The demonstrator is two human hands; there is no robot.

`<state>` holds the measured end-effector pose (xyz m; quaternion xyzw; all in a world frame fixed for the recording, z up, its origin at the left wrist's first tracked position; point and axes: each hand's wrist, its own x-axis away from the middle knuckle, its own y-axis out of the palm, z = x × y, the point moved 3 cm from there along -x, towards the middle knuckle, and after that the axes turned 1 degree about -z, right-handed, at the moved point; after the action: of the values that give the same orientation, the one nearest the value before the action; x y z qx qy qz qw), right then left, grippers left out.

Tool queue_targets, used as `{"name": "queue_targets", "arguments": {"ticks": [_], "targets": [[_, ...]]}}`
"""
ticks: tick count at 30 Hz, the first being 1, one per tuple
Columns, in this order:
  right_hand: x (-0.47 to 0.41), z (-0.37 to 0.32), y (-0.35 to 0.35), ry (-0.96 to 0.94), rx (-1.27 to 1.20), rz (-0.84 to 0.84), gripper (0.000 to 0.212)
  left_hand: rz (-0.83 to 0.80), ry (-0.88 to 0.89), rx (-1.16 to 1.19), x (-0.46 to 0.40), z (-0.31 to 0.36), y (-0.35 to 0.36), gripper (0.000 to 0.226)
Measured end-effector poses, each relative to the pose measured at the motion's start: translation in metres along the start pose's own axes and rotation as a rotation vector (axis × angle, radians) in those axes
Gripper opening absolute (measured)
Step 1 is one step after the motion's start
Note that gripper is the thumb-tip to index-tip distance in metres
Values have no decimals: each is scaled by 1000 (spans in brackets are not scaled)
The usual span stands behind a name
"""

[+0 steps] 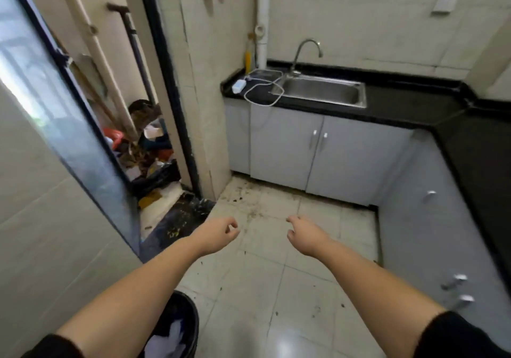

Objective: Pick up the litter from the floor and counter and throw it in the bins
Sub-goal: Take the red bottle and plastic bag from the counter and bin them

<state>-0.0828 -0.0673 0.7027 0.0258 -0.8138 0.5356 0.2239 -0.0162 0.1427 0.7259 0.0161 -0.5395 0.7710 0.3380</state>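
Note:
My left hand (218, 234) and my right hand (304, 234) are stretched out over the tiled floor (276, 288), both with loosely curled fingers and nothing in them. A black bin (179, 327) stands under my left forearm at the bottom edge, with white crumpled paper inside. Small dark crumbs and dirt (243, 194) are scattered on the floor near the cabinet corner. A heap of mixed rubbish (146, 147) lies behind the doorway on the left. On the black counter (401, 103) a white charger with its cable (257, 86) lies beside the sink.
A steel sink (320, 92) with a tap sits in the counter, which turns an L along the right wall. Grey cabinet doors (318, 153) stand below it. A glass door (55, 103) with a dark frame stands open on the left.

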Motion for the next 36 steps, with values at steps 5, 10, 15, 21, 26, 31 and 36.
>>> {"name": "queue_targets", "arguments": {"ticks": [5, 10, 15, 21, 26, 31, 36], "targets": [[61, 82, -12, 203, -108, 91, 45, -82, 212, -73, -14, 92, 42, 33], [153, 180, -14, 412, -198, 184, 44, -167, 403, -178, -7, 192, 96, 33], [262, 265, -6, 598, -230, 249, 39, -249, 547, -187, 26, 291, 161, 33], [374, 343, 10, 780, -264, 329, 37, -325, 725, -272, 76, 398, 241, 35], [423, 388, 8, 872, -323, 396, 40, -373, 859, -351, 95, 466, 285, 32], [435, 439, -27, 940, -318, 507, 38, -388, 957, -397, 77, 534, 303, 36], [436, 515, -91, 1045, -270, 661, 35, -422, 1059, -432, 27, 616, 319, 55]]}}
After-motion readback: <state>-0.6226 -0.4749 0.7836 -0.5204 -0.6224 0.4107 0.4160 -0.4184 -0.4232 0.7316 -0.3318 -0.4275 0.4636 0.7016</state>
